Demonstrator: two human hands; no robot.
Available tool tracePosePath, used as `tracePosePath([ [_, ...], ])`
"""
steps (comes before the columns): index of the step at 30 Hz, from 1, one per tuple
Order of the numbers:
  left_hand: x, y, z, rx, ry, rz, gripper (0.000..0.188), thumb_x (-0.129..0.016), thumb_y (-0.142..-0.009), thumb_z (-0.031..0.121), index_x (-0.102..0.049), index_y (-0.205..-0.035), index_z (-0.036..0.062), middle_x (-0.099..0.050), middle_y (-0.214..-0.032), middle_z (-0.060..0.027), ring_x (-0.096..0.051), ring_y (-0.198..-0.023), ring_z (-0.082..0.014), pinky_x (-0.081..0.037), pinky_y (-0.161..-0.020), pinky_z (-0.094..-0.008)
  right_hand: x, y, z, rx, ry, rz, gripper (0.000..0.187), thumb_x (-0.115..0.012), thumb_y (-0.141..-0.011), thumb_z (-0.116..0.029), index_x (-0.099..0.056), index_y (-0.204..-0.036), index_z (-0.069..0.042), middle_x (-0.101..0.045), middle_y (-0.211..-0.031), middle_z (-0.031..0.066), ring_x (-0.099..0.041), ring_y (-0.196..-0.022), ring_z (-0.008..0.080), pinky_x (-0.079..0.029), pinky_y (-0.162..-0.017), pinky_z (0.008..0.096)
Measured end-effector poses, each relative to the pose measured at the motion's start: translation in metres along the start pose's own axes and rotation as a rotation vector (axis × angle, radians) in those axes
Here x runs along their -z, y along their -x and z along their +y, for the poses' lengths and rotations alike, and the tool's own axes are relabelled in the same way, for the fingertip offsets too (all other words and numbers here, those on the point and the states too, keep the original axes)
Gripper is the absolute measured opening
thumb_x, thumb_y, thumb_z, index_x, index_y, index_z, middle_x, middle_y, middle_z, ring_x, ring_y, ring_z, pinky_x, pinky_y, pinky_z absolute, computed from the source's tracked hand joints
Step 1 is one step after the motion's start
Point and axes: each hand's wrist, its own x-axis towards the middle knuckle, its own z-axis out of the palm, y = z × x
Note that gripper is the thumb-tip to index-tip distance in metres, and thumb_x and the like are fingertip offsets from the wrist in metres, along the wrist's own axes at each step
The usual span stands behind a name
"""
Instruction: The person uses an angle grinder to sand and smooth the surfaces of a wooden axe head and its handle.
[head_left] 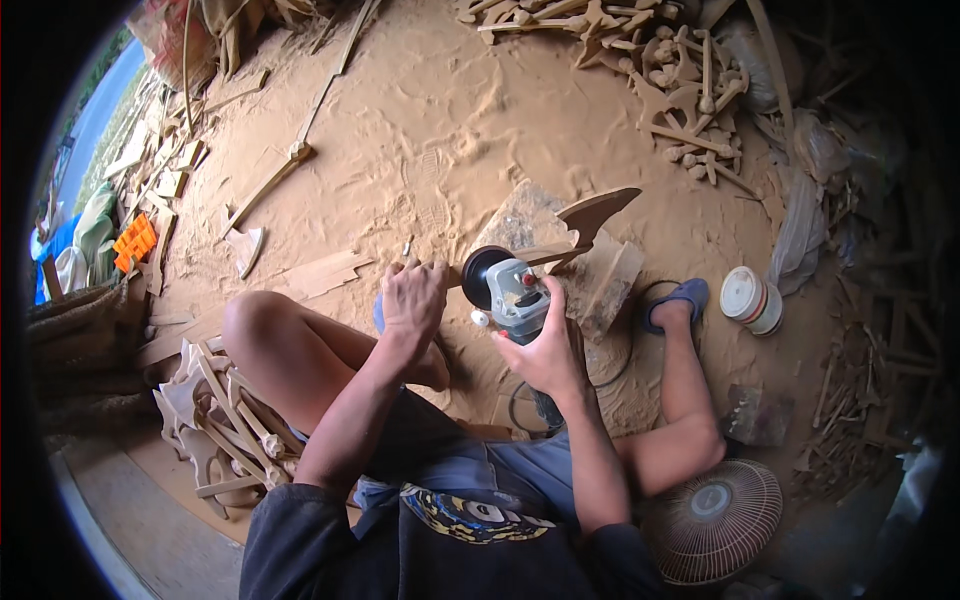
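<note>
Carved wooden pieces [235, 430] lie heaped at lower left; at center, a person's left hand [415, 292] curls closed around one end of an axe-shaped wooden piece [603, 210]. A black disc [480, 276] overlaps its shaft, mounted on an angle grinder [517, 300] gripped by the half-wrapped right hand [546, 350]. The blade flares upper right of center, a white tub [742, 294] farther right.

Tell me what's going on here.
A person sits low by a dusty floor, working with both bare hands. The right hand holds a grinder; the left hand grips one end of a wooden piece. The grinder's black disc is at the piece's narrow part, though whether it touches or spins can't be told. More cut wood lies in a pile at the upper right and a heap beside the left knee.
</note>
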Motion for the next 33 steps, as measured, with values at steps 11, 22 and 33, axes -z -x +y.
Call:
tracePosePath([
  [11,-0.002,-0.002,0.000,0.027,-0.051,0.012,0.003,-0.069,-0.088,0.019,-0.069,-0.090,0.0164,-0.074,-0.080,-0.0061,-0.073,-0.088,-0.0245,-0.054,-0.080,-0.0429,-0.007,0.002,0.006,0.022,-0.173,0.154,0.095,-0.088,-0.079,-0.011,-0.029,-0.153,0.001,-0.063,-0.126,0.0237,-0.066,-0.113,0.0295,-0.052,-0.102,0.0430],
  [22,0.001,0.000,0.002,0.036,-0.050,-0.048,0.010,-0.062,-0.094,0.018,-0.070,-0.089,0.0178,-0.073,-0.078,-0.0053,-0.073,-0.090,-0.0213,-0.051,-0.080,-0.0420,-0.008,0.001,0.000,-0.055,-0.168,0.143,0.093,-0.087,-0.079,-0.013,-0.032,-0.153,-0.001,-0.064,-0.126,0.0241,-0.068,-0.112,0.0316,-0.054,-0.098,0.0435],
  [33,0.014,-0.008,-0.006,0.063,0.099,-0.138,0.024,-0.073,-0.089,0.017,-0.078,-0.112,0.0188,-0.074,-0.079,-0.0127,-0.074,-0.075,-0.0332,-0.056,-0.068,-0.0472,0.034,0.043,0.068,-0.130,-0.307,0.441,0.091,-0.092,-0.077,-0.012,-0.037,-0.149,0.002,-0.062,-0.122,0.0158,-0.066,-0.105,0.0201,-0.055,-0.094,0.0360],
])
